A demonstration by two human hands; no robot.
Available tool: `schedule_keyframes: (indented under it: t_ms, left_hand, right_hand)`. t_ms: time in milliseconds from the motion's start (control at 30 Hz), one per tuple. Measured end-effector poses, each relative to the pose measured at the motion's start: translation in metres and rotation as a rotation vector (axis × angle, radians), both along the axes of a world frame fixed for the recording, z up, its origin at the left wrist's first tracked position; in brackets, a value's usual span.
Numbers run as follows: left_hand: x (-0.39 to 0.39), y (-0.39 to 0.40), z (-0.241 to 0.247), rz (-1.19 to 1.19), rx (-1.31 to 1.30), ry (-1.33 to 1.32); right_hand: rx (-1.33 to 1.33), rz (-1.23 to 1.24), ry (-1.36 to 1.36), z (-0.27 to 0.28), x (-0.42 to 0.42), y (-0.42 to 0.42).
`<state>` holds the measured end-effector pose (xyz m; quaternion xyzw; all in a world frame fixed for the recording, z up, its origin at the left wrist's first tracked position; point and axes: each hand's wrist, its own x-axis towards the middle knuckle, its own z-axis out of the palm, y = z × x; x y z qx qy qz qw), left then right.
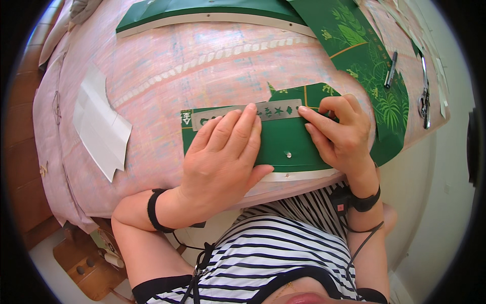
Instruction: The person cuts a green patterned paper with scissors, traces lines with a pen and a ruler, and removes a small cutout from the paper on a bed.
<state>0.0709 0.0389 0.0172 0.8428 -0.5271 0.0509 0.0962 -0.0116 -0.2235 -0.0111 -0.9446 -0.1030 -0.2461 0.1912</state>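
Note:
Near the table edge lies a piece of green printed card (288,140) with a white lower border and a small hole. A metal stencil ruler (271,110) with cut-out shapes, a star among them, rests along its upper part. My left hand (224,155) lies flat over the ruler's left half, fingers together and pressing it down. At the ruler's right end, my right hand (338,129) touches with the index fingertip, its other fingers curled. Whether anything is inside those curled fingers is hidden.
A folded white paper piece (100,121) lies at the left. Across the back is a green card strip (212,9). A larger green patterned sheet (353,49) runs down the right, with a pen (391,70) on it. Scissors (424,95) lie near the table's right edge.

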Motion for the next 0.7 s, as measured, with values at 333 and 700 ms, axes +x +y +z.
schedule_keyframes:
  t_ms: [333,700]
  left_hand:
    - [-0.0008,0.0008,-0.0016,0.005,0.008,0.018]
    - [0.0003,-0.0002,0.0003,-0.007,0.026,0.015]
  right_hand:
    - [0.006,0.008,-0.019,0.0,0.0007,0.0004]
    - [-0.007,0.007,-0.016,-0.0023,-0.0006,-0.002]
